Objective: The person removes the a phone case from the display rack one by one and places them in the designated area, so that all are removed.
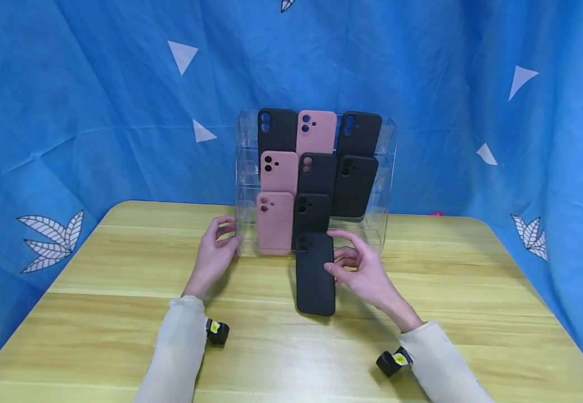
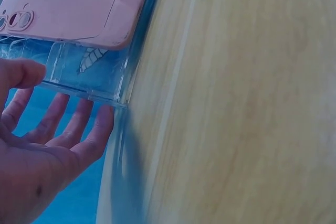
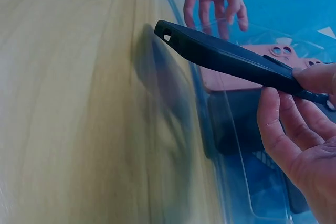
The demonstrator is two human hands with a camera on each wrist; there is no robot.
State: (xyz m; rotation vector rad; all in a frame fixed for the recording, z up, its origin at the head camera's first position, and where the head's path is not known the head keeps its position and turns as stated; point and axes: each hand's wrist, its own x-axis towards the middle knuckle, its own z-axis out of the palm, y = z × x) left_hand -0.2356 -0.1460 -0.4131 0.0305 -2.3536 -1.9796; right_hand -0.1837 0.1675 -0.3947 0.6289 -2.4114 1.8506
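1. The right hand [image 1: 364,274] has its grip pinching a black phone case [image 1: 315,282] by the right edge, just near of the clear rack [image 1: 379,235] and raised off the surface [image 1: 437,263].
2. The left hand [image 1: 215,249] has its grip on the rack's left side, thumb and fingers touching it.
3. The rack's lowest pink case [image 1: 275,226] stands left of the held case.
4. A blue cloth [image 1: 94,112] hangs at the far side.

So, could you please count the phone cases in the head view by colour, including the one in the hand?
Pink phone cases: 3
Black phone cases: 6, including the one held in the right hand
Total: 9
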